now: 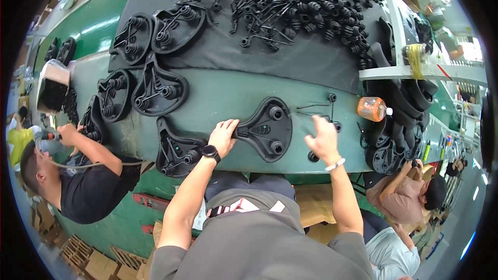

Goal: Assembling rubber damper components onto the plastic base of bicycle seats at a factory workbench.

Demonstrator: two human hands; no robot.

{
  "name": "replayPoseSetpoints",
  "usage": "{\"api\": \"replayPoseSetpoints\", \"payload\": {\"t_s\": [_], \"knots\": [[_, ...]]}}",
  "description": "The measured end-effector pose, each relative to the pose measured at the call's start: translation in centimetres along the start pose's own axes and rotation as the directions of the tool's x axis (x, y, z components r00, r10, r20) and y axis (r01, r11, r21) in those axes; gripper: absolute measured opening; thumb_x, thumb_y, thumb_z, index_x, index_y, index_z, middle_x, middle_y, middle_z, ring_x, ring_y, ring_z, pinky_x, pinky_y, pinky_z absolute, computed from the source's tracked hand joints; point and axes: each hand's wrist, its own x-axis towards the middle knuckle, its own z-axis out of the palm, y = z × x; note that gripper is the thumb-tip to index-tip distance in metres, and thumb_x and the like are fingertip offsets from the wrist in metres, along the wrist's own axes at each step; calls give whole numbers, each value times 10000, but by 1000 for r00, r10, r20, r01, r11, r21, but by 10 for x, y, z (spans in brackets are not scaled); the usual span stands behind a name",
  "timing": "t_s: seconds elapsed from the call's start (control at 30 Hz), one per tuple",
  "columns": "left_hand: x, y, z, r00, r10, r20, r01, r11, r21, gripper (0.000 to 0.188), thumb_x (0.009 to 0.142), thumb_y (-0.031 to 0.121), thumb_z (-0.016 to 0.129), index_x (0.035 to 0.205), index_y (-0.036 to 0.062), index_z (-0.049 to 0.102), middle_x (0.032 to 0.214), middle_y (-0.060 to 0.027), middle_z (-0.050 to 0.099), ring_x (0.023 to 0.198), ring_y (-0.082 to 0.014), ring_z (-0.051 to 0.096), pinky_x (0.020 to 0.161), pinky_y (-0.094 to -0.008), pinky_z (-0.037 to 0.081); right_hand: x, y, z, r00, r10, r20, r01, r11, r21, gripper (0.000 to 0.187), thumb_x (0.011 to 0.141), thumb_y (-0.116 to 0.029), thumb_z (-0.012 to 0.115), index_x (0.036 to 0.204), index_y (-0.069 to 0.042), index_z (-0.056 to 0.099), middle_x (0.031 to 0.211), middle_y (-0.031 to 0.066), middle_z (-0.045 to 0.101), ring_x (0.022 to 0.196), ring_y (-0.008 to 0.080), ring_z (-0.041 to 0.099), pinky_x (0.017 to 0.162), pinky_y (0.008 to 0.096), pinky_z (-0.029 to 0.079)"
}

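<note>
A black bicycle saddle (254,130) lies underside up on the green bench in front of me, two round black pieces standing at its wide end. My left hand (223,137) grips its narrow nose, a dark watch on the wrist. To the right of the saddle, my right hand (324,140) hovers with its fingers apart and nothing in them. Beneath and beyond that hand is a thin black metal rod frame (332,108) with round ends, partly covered by the fingers. Just left of my left hand sits another upturned saddle (168,148), with rods fitted on it.
Several more saddles (160,91) are spread at the left. A big heap of rods and ribbed rubber pieces (306,8) covers the black sheet (207,54) at the back. An orange drink bottle (371,109) and stacked saddles (402,124) stand right. Co-workers (93,186) sit on both sides.
</note>
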Motion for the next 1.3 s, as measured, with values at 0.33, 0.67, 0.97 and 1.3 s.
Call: {"api": "replayPoseSetpoints", "payload": {"t_s": [0.33, 0.67, 0.97, 1.3], "knots": [[2, -3, -1, 1000, -22, 8, 22, 999, -24, 754, 759, 67, 802, 1452, 120, 509, 1429, -103, 564, 1311, -351, 531, 1085, -450, 495, 21, -114, 110, 882, -375, 284, 418, 903, -104, 202, 814, -144, 691, 969, -64, 589, 849, 78, 587, 823, 247, 588, 797, 381, 449], [0, 5, 3, 998, -55, -7, 55, 998, -12, 776, 744, 36, 799, 1458, 124, 505, 1440, -109, 555, 1314, -348, 528, 1089, -446, 496, 22, -116, 118, 883, -445, 150, 457, 888, -59, 162, 805, -165, 676, 910, -56, 620, 817, 84, 611, 798, 242, 611, 773, 371, 465], [4, 12, 9, 997, -74, 23, 72, 995, 65, 801, 761, 55, 807, 1490, 94, 477, 1455, -145, 540, 1326, -369, 513, 1120, -443, 458, 16, -113, 128, 911, -384, 149, 392, 920, -22, 379, 763, -167, 751, 1087, -6, 642, 935, 103, 645, 931, 267, 619, 934, 404, 465], [78, 121, -1, 990, 52, -131, -54, 998, -16, 917, 772, 459, 840, 1463, -21, 476, 1498, -228, 490, 1462, -447, 351, 1218, -506, 311, -95, -53, 75, 837, 444, 320, -547, 684, 482, 933, 770, -500, 848, 1445, 48, 509, 1510, 316, 383, 1403, 448, 406, 1172, 498, 360]]}}
